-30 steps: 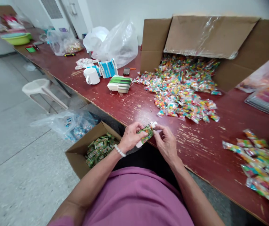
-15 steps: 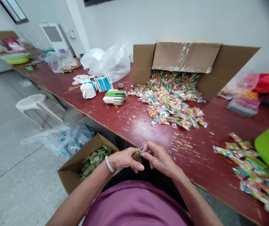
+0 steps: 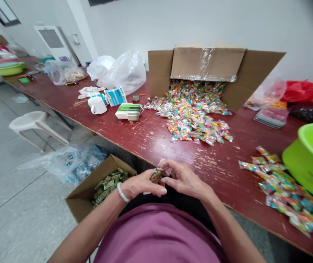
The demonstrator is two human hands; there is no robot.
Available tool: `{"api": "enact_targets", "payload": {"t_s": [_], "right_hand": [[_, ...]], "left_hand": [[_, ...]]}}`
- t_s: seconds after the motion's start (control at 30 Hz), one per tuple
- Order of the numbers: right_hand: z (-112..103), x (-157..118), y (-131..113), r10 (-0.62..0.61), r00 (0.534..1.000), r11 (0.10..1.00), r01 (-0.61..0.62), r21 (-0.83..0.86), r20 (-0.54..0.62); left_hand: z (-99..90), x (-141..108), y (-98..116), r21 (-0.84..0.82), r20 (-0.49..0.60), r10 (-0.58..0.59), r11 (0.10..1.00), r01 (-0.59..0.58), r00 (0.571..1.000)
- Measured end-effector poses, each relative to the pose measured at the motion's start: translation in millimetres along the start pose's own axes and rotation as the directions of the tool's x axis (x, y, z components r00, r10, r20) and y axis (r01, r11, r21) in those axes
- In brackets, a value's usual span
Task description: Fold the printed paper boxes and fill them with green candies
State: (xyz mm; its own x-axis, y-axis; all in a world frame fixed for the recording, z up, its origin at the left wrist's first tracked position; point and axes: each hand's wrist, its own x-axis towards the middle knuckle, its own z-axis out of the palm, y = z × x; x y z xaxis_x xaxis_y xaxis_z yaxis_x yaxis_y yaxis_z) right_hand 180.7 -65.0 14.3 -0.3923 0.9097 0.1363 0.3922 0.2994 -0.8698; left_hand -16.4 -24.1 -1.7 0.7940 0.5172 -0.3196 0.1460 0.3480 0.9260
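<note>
A small green packet (image 3: 157,175) is pinched between the thumb and fingers of my left hand (image 3: 145,183), just off the table's front edge. My right hand (image 3: 182,178) curls around the packet's other side, its fingertips at something pale and thin that I cannot make out. Below and left of my hands, an open carton (image 3: 85,193) on the floor side holds green packets (image 3: 109,186). Beyond my hands, a heap of colourful wrapped candies (image 3: 191,117) spills from a tipped cardboard box (image 3: 255,75) onto the red table (image 3: 145,142).
At the right stands a green basin (image 3: 298,164) beside more candies (image 3: 290,197). A white mug (image 3: 97,105), a green-and-white bundle (image 3: 129,111) and plastic bags (image 3: 129,73) lie farther back. A white stool (image 3: 31,118) and a bag of blue packets (image 3: 87,164) are at left.
The view has shifted slightly to the right. The green packet shows more fully between my hands, and my right fingers have spread a little around it.
</note>
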Motion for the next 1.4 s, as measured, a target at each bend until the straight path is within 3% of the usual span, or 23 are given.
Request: {"api": "enact_targets", "payload": {"t_s": [0.13,0.27,0.47,0.53,0.63,0.67,0.77,0.83,0.9,0.97,1.07,1.2,1.3,1.4], "right_hand": [[0.8,1.4,-6.0,-0.072,0.997,0.996,0.074,-0.058,0.034],[0.5,3.0,-3.1,-0.046,0.998,0.998,0.047,-0.031,0.048],[0.7,-4.2,2.3,0.007,1.0,0.998,-0.006,0.056,-0.019],[3.7,-5.4,7.7,0.023,0.992,0.995,-0.011,0.095,-0.12],[9.9,-3.2,19.4,0.075,0.928,0.991,-0.029,0.132,-0.364],[12.0,-1.7,22.6,0.099,0.918,0.985,-0.037,0.166,-0.384],[17.5,3.0,26.4,0.139,0.943,0.95,-0.041,0.308,-0.302],[18.9,4.6,24.5,0.186,0.93,0.934,-0.067,0.351,-0.317],[18.2,4.7,21.4,0.255,0.885,0.936,-0.124,0.33,-0.389],[16.9,4.4,19.4,0.285,0.859,0.937,-0.156,0.312,-0.425],[19.5,6.3,19.1,0.307,0.855,0.888,-0.1,0.449,-0.417],[33.2,12.6,18.0,0.345,0.833,0.766,0.016,0.643,-0.433],[42.1,14.8,14.8,0.33,0.806,0.767,0.073,0.637,-0.49],[44.2,13.4,15.8,0.322,0.807,0.767,0.084,0.636,-0.496]], "left_hand": [[-12.0,-3.4,4.5,-0.016,0.022,-0.023,1.0,0.023,0.999],[-12.9,2.5,9.0,0.098,0.03,-0.035,0.995,0.032,0.999],[-2.6,9.4,13.5,0.222,-0.175,0.006,0.975,0.034,0.985],[0.7,8.5,13.1,0.204,-0.229,0.026,0.979,0.022,0.973],[3.6,6.7,10.3,0.126,-0.237,0.028,0.992,0.002,0.971],[4.3,6.6,9.3,0.081,-0.22,0.018,0.997,0.0,0.975],[6.4,8.2,7.5,-0.034,-0.173,0.01,0.999,-0.016,0.985],[7.9,9.7,7.2,0.015,-0.196,0.051,0.999,-0.049,0.979],[9.7,10.3,5.9,0.174,-0.276,0.149,0.979,-0.103,0.95],[12.4,10.0,2.4,0.296,-0.39,0.266,0.943,-0.153,0.882],[19.3,9.6,-4.7,0.214,-0.519,0.313,0.948,-0.234,0.795],[30.5,10.3,-5.8,0.047,-0.55,0.325,0.932,-0.36,0.77],[33.5,10.7,-2.3,0.059,-0.547,0.347,0.924,-0.379,0.762],[29.6,10.8,-3.2,0.008,-0.535,0.308,0.933,-0.359,0.787]]}}
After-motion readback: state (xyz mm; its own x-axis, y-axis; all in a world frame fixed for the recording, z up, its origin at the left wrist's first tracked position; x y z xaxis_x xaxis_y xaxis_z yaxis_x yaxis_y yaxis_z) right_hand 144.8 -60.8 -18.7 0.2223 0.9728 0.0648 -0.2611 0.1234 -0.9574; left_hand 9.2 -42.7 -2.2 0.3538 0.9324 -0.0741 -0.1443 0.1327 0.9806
